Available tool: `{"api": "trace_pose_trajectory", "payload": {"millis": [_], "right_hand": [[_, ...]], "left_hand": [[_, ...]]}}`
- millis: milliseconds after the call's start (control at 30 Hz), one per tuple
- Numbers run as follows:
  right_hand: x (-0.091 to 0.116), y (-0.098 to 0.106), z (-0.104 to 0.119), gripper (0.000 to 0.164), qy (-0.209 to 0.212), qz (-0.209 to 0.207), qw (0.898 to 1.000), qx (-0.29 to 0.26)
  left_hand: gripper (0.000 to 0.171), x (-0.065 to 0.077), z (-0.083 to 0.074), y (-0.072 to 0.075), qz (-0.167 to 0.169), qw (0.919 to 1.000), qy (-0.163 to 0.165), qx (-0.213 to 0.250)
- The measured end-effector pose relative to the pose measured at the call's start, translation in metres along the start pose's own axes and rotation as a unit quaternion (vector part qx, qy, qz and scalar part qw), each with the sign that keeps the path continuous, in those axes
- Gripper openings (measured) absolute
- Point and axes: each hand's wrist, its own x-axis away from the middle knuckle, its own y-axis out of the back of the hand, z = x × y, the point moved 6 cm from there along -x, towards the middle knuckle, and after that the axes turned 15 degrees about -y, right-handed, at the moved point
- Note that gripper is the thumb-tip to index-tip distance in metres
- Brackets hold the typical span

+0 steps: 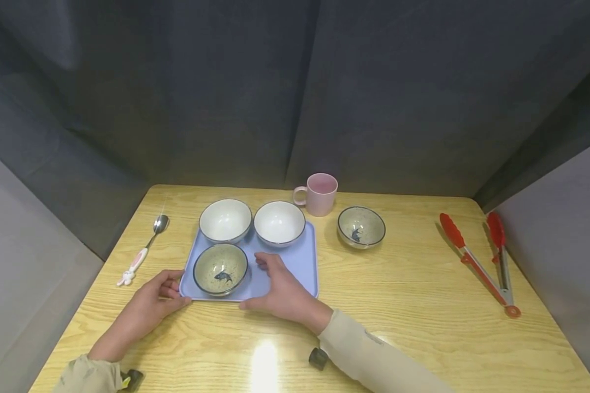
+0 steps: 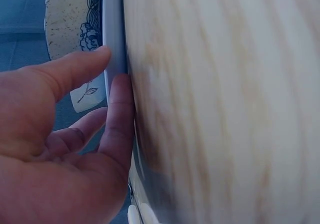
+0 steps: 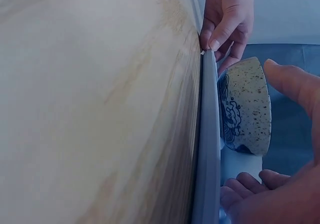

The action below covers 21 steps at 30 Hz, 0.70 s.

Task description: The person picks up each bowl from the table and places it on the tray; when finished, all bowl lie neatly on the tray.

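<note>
A pale blue tray (image 1: 302,267) carries two white bowls (image 1: 225,220) along its back and a speckled bowl (image 1: 211,267) with a fish drawing at its front left. My left hand (image 1: 152,303) pinches the tray's front left corner; the left wrist view shows its thumb and a finger at the rim (image 2: 115,29). Over the tray, to the right of the speckled bowl, my right hand (image 1: 285,292) is held with thumb and fingers spread. In the right wrist view, that hand has a gap between its thumb and fingers, with the speckled bowl (image 3: 250,107) beyond.
A pink mug (image 1: 321,195) and a second speckled bowl (image 1: 361,226) stand behind and right of the tray. Red-tipped tongs (image 1: 487,273) lie spread at the far right. A rabbit-handled spoon (image 1: 140,256) lies at the left. Dark curtains (image 1: 226,98) hang behind the wooden table (image 1: 398,305).
</note>
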Motion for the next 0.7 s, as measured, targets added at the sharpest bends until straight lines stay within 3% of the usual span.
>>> {"api": "trace_pose_trajectory", "payload": {"millis": [233, 700], "right_hand": [[0.009, 0.011, -0.01, 0.116, 0.009, -0.013, 1.0, -0.001], [0.028, 0.041, -0.029, 0.106, -0.01, -0.034, 0.998, -0.056]], "left_hand": [[0.071, 0.0, -0.002, 0.0, 0.0, 1.0, 0.0, 0.001], [0.07, 0.0, -0.001, 0.0, 0.001, 1.0, 0.004, 0.0]]}}
